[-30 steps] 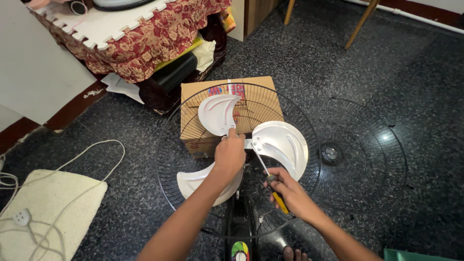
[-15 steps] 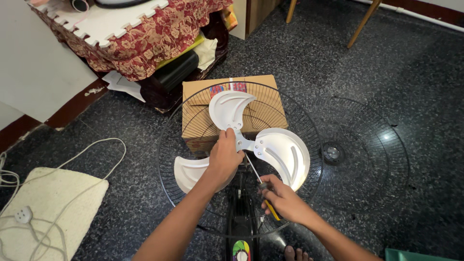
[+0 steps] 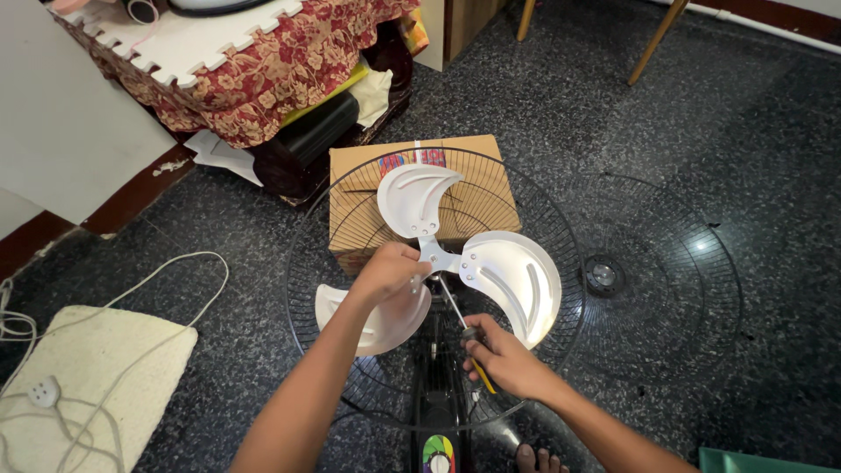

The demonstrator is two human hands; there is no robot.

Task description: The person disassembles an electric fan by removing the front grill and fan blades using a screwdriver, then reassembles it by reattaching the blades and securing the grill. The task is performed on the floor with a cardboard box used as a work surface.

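Lying on its back on the dark speckled floor [image 3: 683,131], the fan [image 3: 435,289] shows three pale, curved silver blades [image 3: 512,280] spread from a small hub inside its round black wire guard [image 3: 561,236]; a cardboard box [image 3: 412,158] sits just behind it. The left hand [image 3: 385,273] reaches in from below, fingers clenched over the hub, wrist bent downward; the right hand [image 3: 499,355] is curled tightly around a screwdriver [image 3: 464,328] with a yellow handle, its shaft angled up toward the hub.

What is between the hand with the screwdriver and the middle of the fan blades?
Nothing visible. The right hand holds the screwdriver, whose shaft runs straight up to the blade hub. The left hand grips beside the hub, not across the shaft.
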